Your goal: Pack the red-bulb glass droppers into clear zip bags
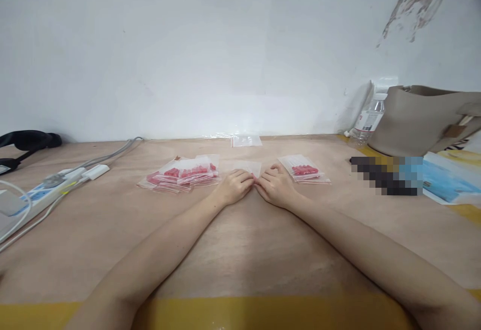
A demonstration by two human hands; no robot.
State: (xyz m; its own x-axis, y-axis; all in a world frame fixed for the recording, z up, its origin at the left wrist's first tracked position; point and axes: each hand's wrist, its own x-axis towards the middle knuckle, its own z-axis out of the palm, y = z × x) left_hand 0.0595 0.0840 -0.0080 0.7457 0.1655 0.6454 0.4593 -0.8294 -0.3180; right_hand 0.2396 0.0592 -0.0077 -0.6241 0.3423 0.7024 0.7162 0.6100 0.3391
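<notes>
My left hand [236,187] and my right hand [277,186] meet at the middle of the table, fingers bent and fingertips pinched together. Between them is a clear zip bag [246,166], its near edge in both hands. A bit of red shows at the fingertips; the fingers hide most of it. Left of my hands lies a spread pile of zip bags [188,171] with small red pieces inside. Close to my right hand is a smaller stack of similar bags [304,170], also with red pieces. Behind my hands, another clear bag [246,141] lies flat near the wall.
At left stand a power strip [41,197] with cables and a black strap-like object [30,139]. A plastic bottle [370,119], a beige bag [417,119], a blurred dark object [387,177] and a blue packet [451,180] are at right. Yellow tape [225,312] edges the table [93,250].
</notes>
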